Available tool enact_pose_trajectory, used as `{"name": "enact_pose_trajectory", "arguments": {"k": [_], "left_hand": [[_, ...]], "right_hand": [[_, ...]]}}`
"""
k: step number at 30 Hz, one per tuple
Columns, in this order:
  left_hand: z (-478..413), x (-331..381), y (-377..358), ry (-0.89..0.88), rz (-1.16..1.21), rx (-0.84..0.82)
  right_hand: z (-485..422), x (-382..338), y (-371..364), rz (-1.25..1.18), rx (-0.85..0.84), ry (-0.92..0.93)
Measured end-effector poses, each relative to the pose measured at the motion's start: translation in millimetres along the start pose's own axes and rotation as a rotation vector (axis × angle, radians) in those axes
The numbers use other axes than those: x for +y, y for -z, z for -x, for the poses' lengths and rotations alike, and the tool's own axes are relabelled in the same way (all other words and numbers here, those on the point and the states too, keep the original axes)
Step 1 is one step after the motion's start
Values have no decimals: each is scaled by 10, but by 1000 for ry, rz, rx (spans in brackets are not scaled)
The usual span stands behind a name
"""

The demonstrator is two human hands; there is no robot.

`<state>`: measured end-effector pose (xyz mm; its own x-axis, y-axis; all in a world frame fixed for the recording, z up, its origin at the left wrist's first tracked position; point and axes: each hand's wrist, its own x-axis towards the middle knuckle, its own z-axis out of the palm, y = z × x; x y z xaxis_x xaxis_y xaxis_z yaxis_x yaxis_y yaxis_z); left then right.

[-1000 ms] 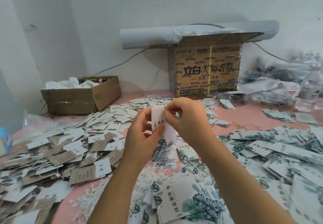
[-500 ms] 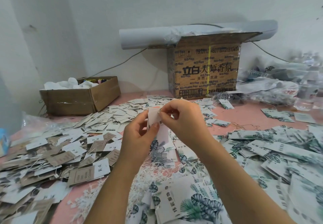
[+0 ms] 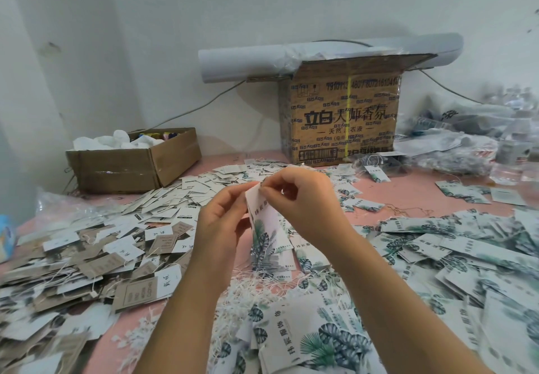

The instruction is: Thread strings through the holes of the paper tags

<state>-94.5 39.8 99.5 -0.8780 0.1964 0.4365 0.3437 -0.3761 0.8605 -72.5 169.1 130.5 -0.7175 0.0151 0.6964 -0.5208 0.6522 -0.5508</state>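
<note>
White rectangular paper tag with green leaf print (image 3: 264, 222) held upright above the pink table (image 3: 408, 195), between both hands. Left hand (image 3: 221, 222) pinches its left edge; right hand (image 3: 303, 198) fingertips pinch its top corner. String not discernible. Loose tag piles (image 3: 466, 245) surround.

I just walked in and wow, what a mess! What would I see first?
First, the two hands in the middle: the left hand and right hand pinch the top of one leaf-printed tag held upright. All around it the pink table is buried in tags, brown and white ones on the left, leafy green ones on the right. Behind, a tall printed cardboard box stands against the wall.
</note>
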Motion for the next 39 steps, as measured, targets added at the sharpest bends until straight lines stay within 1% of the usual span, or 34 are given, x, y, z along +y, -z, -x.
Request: {"name": "enact_pose_trajectory", "arguments": {"k": [6, 9, 12, 13, 15, 18, 21, 23, 27, 29, 32, 35, 39], "left_hand": [[-23, -8, 37, 10, 50, 47], [-23, 5, 42, 58, 7, 79], [-18, 21, 12, 119, -7, 127], [-21, 32, 1, 136, 39, 151], [-36, 56, 6, 160, 218, 201], [-67, 96, 87, 171, 510, 249], [-85, 97, 162, 183, 612, 283], [-95, 76, 167, 182, 581, 307], [-97, 43, 164, 173, 421, 346], [-96, 29, 163, 178, 333, 312], [-74, 5, 119, 180, 169, 213], [-43, 1, 62, 118, 13, 124], [-14, 14, 11, 26, -144, 73]], "right_hand": [[15, -17, -28, -31, -58, 16], [7, -2, -40, -65, -102, -9], [-8, 36, -40, -100, -193, -67], [-10, 61, -22, -88, -228, -94], [-18, 134, 50, -52, -270, -169], [-29, 272, 201, -42, -258, -298], [-36, 360, 294, -68, -210, -375], [-36, 395, 326, -98, -177, -397], [-34, 417, 342, -216, -111, -412], [-32, 394, 331, -313, -90, -402], [-41, 316, 299, -415, -79, -346], [-58, 216, 251, -355, -124, -263], [-53, 117, 196, -223, -157, -166]]}}
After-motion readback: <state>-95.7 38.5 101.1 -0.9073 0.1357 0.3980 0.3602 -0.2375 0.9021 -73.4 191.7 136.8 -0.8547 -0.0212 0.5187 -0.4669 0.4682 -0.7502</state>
